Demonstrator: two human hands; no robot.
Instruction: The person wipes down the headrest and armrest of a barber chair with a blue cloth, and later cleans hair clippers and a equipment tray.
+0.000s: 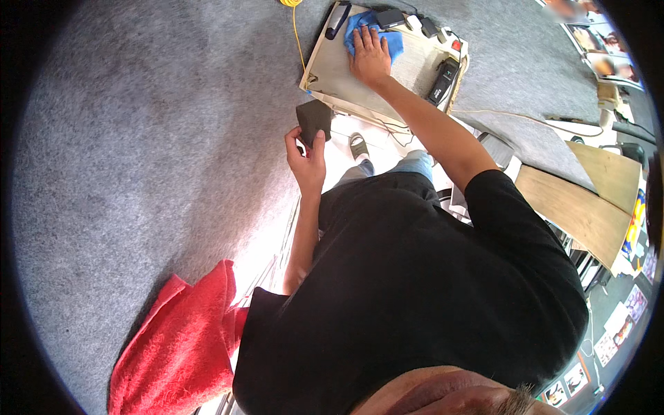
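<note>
My left hand (pixel 308 161) grips a dark, angular block-like object (pixel 314 119) between thumb and fingers, beside the near left corner of a small light-coloured table (pixel 332 72). Something small and red shows under that object; I cannot tell what it is. Flat on the tabletop, my right hand (pixel 371 57) rests with fingers spread on a crumpled blue cloth (pixel 392 45). A stapler (pixel 338 21) lies to the left of the cloth, along the table's edge. To the right is a black device (pixel 444 78) bearing writing.
Black adapters (pixel 390 19) and a power strip with a red switch (pixel 456 45) line the table's far edge. A yellow cord (pixel 296 36) runs down to its left corner. A red towel (pixel 176 347) hangs at lower left. Wooden boards (pixel 576 202) stand at right.
</note>
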